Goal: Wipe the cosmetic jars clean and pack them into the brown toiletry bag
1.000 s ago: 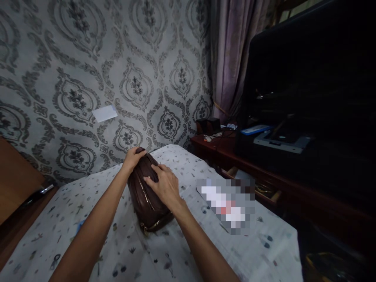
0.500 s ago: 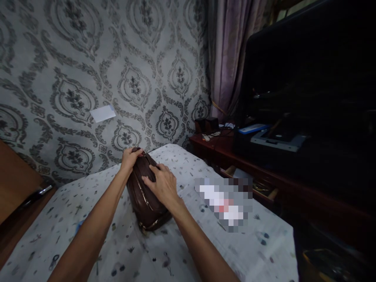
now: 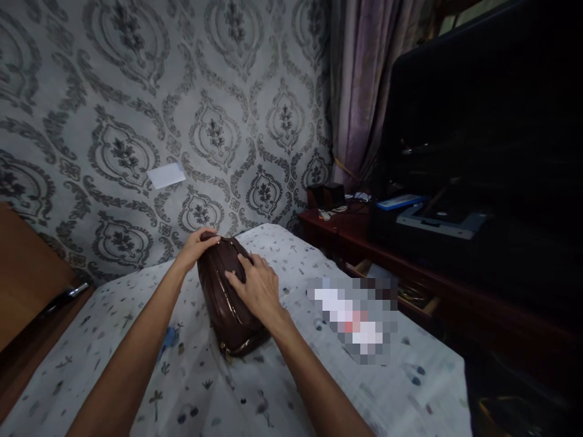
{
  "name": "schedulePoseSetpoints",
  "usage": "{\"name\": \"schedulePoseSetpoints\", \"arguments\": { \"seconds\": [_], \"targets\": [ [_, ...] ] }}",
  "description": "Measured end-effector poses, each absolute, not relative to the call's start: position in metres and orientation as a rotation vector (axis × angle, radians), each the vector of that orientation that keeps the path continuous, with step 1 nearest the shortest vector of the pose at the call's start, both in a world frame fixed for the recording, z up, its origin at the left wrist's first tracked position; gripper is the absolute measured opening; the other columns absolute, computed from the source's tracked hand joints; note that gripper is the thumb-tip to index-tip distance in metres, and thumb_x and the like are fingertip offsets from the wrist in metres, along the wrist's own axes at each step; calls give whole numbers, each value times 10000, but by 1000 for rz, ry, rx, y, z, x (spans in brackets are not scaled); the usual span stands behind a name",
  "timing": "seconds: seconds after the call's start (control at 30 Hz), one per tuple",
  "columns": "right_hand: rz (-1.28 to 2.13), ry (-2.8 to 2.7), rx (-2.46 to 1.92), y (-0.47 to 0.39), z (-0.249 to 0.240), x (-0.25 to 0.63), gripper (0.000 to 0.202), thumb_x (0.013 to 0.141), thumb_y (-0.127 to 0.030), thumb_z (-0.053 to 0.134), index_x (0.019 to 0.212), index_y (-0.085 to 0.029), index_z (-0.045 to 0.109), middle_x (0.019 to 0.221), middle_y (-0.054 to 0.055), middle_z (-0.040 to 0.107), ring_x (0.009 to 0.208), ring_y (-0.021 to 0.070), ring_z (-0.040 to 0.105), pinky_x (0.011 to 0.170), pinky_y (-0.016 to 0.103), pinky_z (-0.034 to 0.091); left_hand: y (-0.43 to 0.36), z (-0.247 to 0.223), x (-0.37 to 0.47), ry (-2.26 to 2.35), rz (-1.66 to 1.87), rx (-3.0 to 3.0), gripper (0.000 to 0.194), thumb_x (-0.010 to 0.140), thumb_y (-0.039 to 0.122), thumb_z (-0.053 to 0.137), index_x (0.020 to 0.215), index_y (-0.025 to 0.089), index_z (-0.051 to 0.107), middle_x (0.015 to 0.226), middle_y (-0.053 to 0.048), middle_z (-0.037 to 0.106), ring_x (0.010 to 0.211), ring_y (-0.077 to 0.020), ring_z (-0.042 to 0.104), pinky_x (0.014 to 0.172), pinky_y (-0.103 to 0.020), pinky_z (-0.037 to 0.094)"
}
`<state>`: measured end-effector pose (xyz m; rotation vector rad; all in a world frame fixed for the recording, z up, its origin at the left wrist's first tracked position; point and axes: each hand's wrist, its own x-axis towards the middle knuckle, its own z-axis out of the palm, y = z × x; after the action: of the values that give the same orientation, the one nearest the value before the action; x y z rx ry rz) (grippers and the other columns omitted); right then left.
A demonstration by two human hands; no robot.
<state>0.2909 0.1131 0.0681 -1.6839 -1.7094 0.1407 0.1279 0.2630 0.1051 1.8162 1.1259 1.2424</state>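
A dark brown leather bag point(image 3: 221, 297) with gold-coloured zips lies on a white patterned sheet point(image 3: 291, 388). Its far top corner is gripped by my left hand point(image 3: 197, 247), thumb on top and fingers around the end. My right hand point(image 3: 260, 286) rests over the bag's right side, with fingers bent and the thumb near a zip line; a small shiny spot shows by the thumb. Whether those fingers pinch a zip pull is too small to make out. The underside of the bag is hidden.
Left of the bag lies a small blue item point(image 3: 169, 340), partly behind my left forearm. A pixelated patch point(image 3: 353, 321) covers something on the sheet at right. Beyond stand a dark red desk point(image 3: 319, 226) with an open drawer point(image 3: 421, 303) and a large dark screen point(image 3: 478, 121).
The view has shifted slightly, moving the surroundings to the right. My left forearm has moved left, uncovering more of the blue item. Both hands stay on the bag.
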Motion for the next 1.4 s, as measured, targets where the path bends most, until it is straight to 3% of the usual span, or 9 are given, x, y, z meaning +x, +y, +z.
{"name": "schedulePoseSetpoints", "arguments": {
  "seconds": [0.1,0.2,0.33,0.5,0.93,1.23,1.33,1.4],
  "targets": [
    [149,-1713,-1674,112,68,291,718,885,-653,592,1411,-166,563,1373,164,594,1265,325,547,1039,452,451,266,103,117,1167,1262,1839,476,529,477,826,883,189,694,771,-14,680,763,-191,594,697,-275,441],
    [185,-1721,-1676,112,69,291,839,813,-713,641,1425,-148,541,1398,175,572,1290,345,529,1064,477,429,268,98,110,1206,1264,1884,408,543,474,798,806,185,680,749,-18,672,757,-194,596,700,-280,449],
    [210,-1728,-1680,112,71,292,849,792,-692,681,1432,-157,526,1411,173,561,1305,341,518,1068,480,423,272,95,102,1327,1274,1944,252,582,423,742,622,196,640,591,10,597,666,-185,554,627,-268,406],
    [207,-1731,-1677,112,70,292,838,792,-687,685,1425,-160,533,1411,174,558,1304,346,517,1064,487,429,272,98,101,1484,1294,1995,256,626,413,668,500,213,571,460,32,463,543,-156,417,549,-267,272],
    [223,-1730,-1683,111,73,291,846,779,-671,708,1422,-153,527,1410,168,555,1303,344,511,1064,492,424,255,103,113,1512,1274,2093,292,681,422,601,485,223,515,479,22,451,544,-164,396,573,-287,244],
    [215,-1728,-1674,110,71,291,810,803,-659,686,1425,-167,522,1414,168,550,1306,344,507,1062,498,418,247,115,123,1463,1211,2184,75,642,287,681,635,221,645,620,-5,592,664,-207,512,640,-290,333],
    [213,-1729,-1667,109,71,291,801,806,-652,688,1421,-165,523,1398,166,560,1299,338,511,1057,484,421,250,117,140,1385,1164,2209,174,598,269,721,765,226,704,750,-9,671,744,-213,569,684,-286,381],
    [204,-1726,-1660,110,70,291,798,805,-652,691,1414,-162,528,1361,164,581,1287,332,519,1052,479,422,253,115,153,1349,1106,2216,168,602,337,744,714,220,700,681,4,651,690,-201,559,645,-280,376]
  ]
}}
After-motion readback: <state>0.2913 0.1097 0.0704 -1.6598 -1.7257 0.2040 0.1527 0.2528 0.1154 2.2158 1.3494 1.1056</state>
